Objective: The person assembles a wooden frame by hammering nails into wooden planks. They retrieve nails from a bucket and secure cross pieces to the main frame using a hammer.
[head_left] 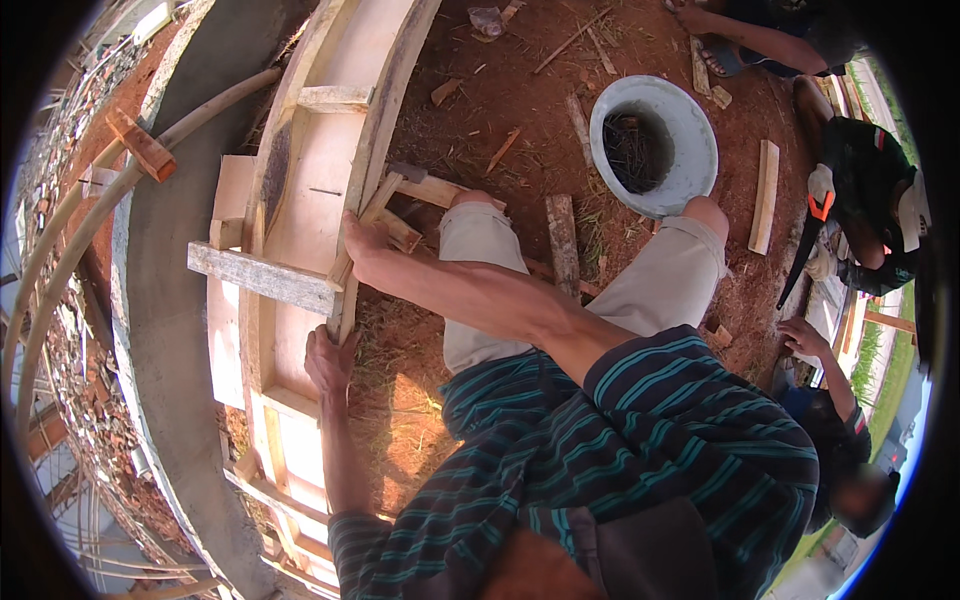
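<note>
A long, curved wooden frame (262,345) with a pale panel inside runs along my left side. A short weathered board (262,278) lies across it. My left hand (329,362) is closed on the frame's near side rail, just below the board's end. Farther up that rail, my right hand (366,250) is closed around a narrow wooden strip (378,198) slanting along the rail by the board's end. Its fingertips are partly hidden. A single nail (325,191) lies on the panel above the board.
A pale bucket (704,150) holding many nails or thin metal pieces stands beyond my knees. Wood offcuts (563,240) lie on the red soil. A concrete edge (180,340) curves at left. Co-workers (868,165) are at right, one holding an orange-handled saw (805,245).
</note>
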### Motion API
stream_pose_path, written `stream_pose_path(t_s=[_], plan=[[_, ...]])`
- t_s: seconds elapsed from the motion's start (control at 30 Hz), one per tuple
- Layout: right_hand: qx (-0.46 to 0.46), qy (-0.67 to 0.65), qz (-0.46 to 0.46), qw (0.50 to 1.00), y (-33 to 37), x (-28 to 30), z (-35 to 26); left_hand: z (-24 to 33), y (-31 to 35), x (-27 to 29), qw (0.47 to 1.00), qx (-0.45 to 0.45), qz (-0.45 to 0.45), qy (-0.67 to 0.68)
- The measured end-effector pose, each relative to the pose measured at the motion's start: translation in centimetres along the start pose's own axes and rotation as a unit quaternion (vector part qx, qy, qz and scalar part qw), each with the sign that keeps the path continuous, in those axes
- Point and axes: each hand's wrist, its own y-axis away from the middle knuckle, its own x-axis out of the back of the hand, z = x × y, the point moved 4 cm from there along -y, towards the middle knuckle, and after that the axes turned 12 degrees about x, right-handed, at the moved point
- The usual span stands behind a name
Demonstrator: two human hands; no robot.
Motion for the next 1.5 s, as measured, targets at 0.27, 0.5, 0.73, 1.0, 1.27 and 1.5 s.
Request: stream_pose_path(t_s=[0.27, 0.5, 0.73, 1.0, 1.27, 1.5], plan=[[-0.01, -0.022, -0.025, 0.999, 1.6, 0.2, -1.8, -0.1, -0.8, 0.1, 0.999, -0.036, 0.002, -0.001], [-0.022, -0.055, -0.018, 0.998, 1.1, -0.3, -1.8, 0.0, -0.6, 0.0, 0.999, -0.051, -0.001, 0.01], [-0.118, -0.271, -0.181, 0.938, -1.3, 1.9, -2.2, -0.2, -1.8, 1.0, 0.998, -0.067, 0.018, 0.003], [0.336, 0.463, -0.19, 0.798, -14.7, 24.9, -3.9, -0.5, -1.6, 1.1, 0.998, -0.034, -0.002, 0.044], [0.529, 0.591, -0.105, 0.601, -17.5, 19.7, -1.6, 0.2, -1.5, 2.0, 0.999, -0.026, -0.024, 0.02], [0.494, 0.608, -0.197, 0.59, -18.7, 18.7, 0.0, 0.7, -1.5, 1.6, 0.997, -0.041, -0.022, 0.064]])
